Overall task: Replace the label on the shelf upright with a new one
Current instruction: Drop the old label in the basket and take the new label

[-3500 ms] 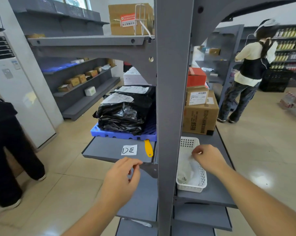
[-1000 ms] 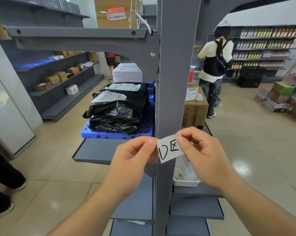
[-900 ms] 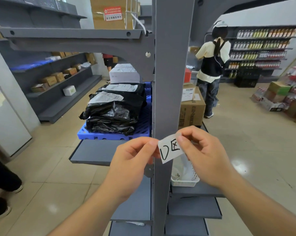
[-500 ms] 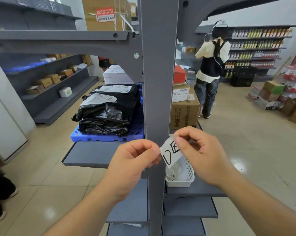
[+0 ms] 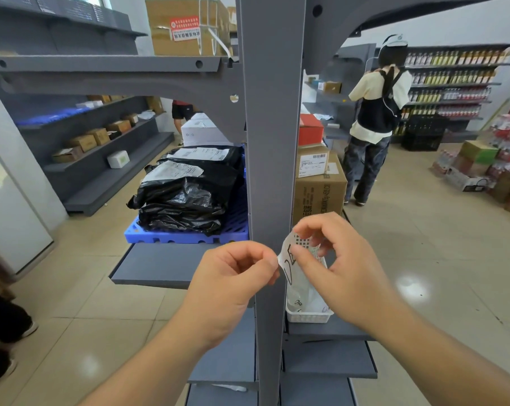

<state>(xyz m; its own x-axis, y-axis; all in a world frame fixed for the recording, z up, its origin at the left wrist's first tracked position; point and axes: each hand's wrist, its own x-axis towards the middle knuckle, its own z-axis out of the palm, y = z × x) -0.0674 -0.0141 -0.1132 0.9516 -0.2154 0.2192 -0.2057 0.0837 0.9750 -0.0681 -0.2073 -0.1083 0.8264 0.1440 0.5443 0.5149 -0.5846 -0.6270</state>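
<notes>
A: Where's this? Bkgd first.

B: Stockroom w/ glossy beige tile floor and grey metal shelving. A tall grey shelf upright runs top to bottom thru the centre. Left of it, black plastic parcel bags w/ white shipping labels lie stacked on a blue perforated plastic pallet, which sits on a grey shelf board. Right of it, a brown cardboard carton w/ a barcode sticker. Further back, a person in a pale shirt and dark vest stands facing away, near racks of bottles.

A: Hands?

B: Both raised in front of the upright, approx mid-height. Left hand is curled nearly closed, thumb and forefinger pinched on the left edge of a small white paper label w/ black handwritten marks. Right hand has its forefinger tip on the label's face and its thumb up near the top edge; other fingers loosely bent, not fisted.

A: So the label's where?

B: Between the two hands, bent and curling, at the upright's right edge. Can't tell if any part is stuck to the post.

A: Anything behind it?

B: White plastic mesh basket on the shelf just right of the upright, partly hidden by the right hand. Papers inside, too small to read.
</notes>
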